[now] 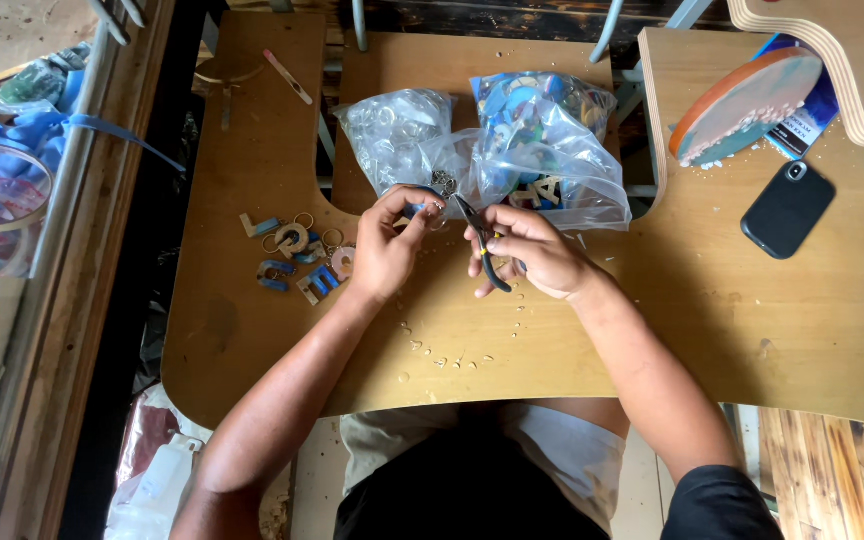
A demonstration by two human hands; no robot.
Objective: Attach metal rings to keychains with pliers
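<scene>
Wooden workbench [712,330] seen from above. Far centre, two clear plastic bags: right bag [552,140] stuffed with colourful flat pieces, left bag [392,130] holding metal rings. Just nearer, right hand [532,250] closed around black-handled pliers [482,245]; left hand [387,245] pinching small blue piece [414,210]. Finished keychain pieces [297,260] scattered left.

1 head view, looking steeply down, close over wooden table [712,320]

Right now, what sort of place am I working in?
Probably a small craft workshop: a worn plywood worktable, clear plastic bags of metal rings and coloured pieces, and black-handled pliers in your right hand.
</scene>
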